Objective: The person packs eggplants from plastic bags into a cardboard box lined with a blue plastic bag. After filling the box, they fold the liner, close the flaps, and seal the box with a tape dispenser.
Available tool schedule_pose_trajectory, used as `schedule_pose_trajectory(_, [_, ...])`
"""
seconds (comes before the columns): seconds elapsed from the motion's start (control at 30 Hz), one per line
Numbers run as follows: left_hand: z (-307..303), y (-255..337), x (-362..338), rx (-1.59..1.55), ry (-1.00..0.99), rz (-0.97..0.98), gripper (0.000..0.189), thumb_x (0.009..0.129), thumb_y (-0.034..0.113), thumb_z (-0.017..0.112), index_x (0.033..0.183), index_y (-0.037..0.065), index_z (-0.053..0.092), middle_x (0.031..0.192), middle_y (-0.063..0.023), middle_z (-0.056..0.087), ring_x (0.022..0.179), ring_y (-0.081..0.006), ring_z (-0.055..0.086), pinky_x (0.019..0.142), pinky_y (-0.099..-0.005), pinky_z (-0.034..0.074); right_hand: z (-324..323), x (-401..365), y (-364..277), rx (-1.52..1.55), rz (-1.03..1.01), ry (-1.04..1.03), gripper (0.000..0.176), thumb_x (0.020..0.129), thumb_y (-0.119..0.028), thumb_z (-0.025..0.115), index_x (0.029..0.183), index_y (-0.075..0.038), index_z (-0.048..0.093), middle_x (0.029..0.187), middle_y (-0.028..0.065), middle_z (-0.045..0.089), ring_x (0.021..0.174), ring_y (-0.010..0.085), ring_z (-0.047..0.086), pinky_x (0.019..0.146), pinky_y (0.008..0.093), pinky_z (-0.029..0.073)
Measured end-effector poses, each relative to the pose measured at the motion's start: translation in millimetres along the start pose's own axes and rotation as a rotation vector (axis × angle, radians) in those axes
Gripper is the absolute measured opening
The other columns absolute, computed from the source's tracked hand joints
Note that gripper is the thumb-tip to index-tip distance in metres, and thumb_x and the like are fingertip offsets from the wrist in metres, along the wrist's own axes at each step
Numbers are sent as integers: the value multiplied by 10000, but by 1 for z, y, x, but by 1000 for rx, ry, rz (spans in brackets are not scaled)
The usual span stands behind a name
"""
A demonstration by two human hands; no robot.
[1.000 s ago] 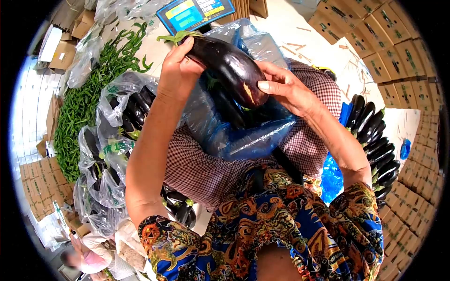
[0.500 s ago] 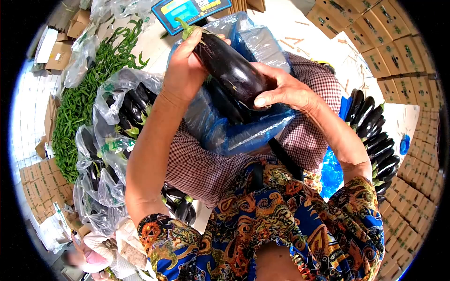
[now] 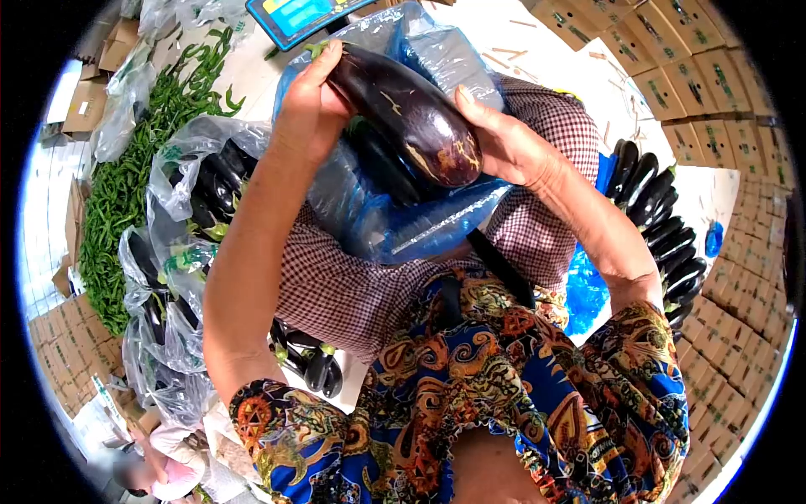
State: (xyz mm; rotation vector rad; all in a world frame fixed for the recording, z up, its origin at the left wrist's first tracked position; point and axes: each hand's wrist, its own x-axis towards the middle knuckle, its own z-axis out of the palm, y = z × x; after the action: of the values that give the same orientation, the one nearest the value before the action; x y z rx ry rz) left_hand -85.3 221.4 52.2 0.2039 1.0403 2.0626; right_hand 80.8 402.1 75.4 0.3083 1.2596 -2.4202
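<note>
1. Along the top edge of the view, a scale [image 3: 294, 15] shows a blue panel with yellow patches; its writing is too small to read.
2. Green print marks the flattened cardboard boxes [image 3: 714, 76] stacked on the right and the clear bags [image 3: 180, 181] on the left, but none of it is legible.
3. Those clear bags hold dark eggplants, and a heap of green peppers [image 3: 117, 193] lies just beyond them on the floor.
4. A row of loose eggplants [image 3: 663, 235] lies on blue plastic to the right, beside the person's right forearm.
5. A blue plastic bag [image 3: 395, 223] rests on the checked cloth [image 3: 353, 294] over the person's lap, with more dark eggplants showing through it.
6. Another person's pink sleeve [image 3: 172, 466] shows at the lower left, well apart from the hands.
7. An eggplant [image 3: 403, 105] is held tilted above the mouth of the blue bag, stem end up and to the left, with tan scars on its rounded end.
8. The left hand [image 3: 306, 109] is wrapped around the stem end, thumb on top.
9. The right hand [image 3: 504, 143] cups the rounded end from behind, its palm against the skin and its thumb lying along the side; the eggplant hides its fingers.
</note>
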Motion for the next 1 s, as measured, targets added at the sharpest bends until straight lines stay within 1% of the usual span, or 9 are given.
schedule_pose_trajectory(0.27, [-1,-2,5,-26,-6,58,277,1011,256,487,1093,5,569,1052,-117,643,983,-232,628,910,-397,500,-10,10,14,311,-46,-166,601,974,-473,475,1372,-25,434,1289,147,574,1172,251,574,1004,452,470])
schedule_pose_trajectory(0.3, [1,0,5,-41,4,60,269,1010,247,490,1093,3,568,1051,-117,643,980,-230,629,909,-397,503,-5,9,12,351,-78,-212,605,974,-458,484,1389,-25,408,1300,153,564,1178,272,571,1004,499,462])
schedule_pose_trajectory(0.4, [1,1,6,-80,-4,87,247,1005,223,502,1092,1,566,1049,-116,641,980,-227,629,917,-399,505,-6,13,15,346,-110,-280,610,971,-446,496,1405,-32,386,1311,158,553,1184,284,567,1001,533,455])
schedule_pose_trajectory(0.53, [5,4,1,-4,-17,94,307,1000,266,511,1140,-3,556,1064,-128,649,969,-229,638,906,-377,517,-7,10,9,372,-28,-352,690,927,-448,578,1433,-36,356,1334,155,529,1193,264,558,1017,477,453])
schedule_pose_trajectory(0.63, [13,10,-9,119,99,78,326,985,292,535,1098,-10,582,1018,-129,661,941,-219,652,885,-367,530,9,11,11,-192,-227,-106,837,805,-348,733,1464,-34,323,1342,105,509,1230,209,492,1062,338,377])
schedule_pose_trajectory(0.73, [26,17,-20,196,141,63,352,966,322,561,1062,-15,599,976,-132,668,931,-215,660,867,-360,541,18,7,1,-436,-247,-27,930,719,-272,820,1475,-63,320,1353,115,502,1283,223,441,1104,342,306])
schedule_pose_trajectory(0.87, [27,28,-27,10,-14,155,364,962,269,509,1148,-42,540,1075,-192,645,993,-289,644,904,-440,539,19,8,-3,-414,-250,-63,1098,612,-129,849,1506,-50,216,1481,144,363,1387,262,333,1167,371,220])
schedule_pose_trajectory(0.9, [24,31,-26,-5,-18,171,380,952,241,475,1207,-39,503,1125,-215,626,1016,-320,634,929,-485,522,18,8,-4,-391,-264,-75,1101,616,-102,843,1509,-51,202,1485,144,356,1389,264,328,1170,374,215])
schedule_pose_trajectory(1.0, [16,35,-23,-78,10,202,405,945,247,464,1245,-25,490,1137,-215,621,1018,-317,632,942,-491,510,22,8,-1,-265,-254,-105,1105,614,-24,828,1514,-57,187,1492,139,344,1391,257,324,1174,382,220])
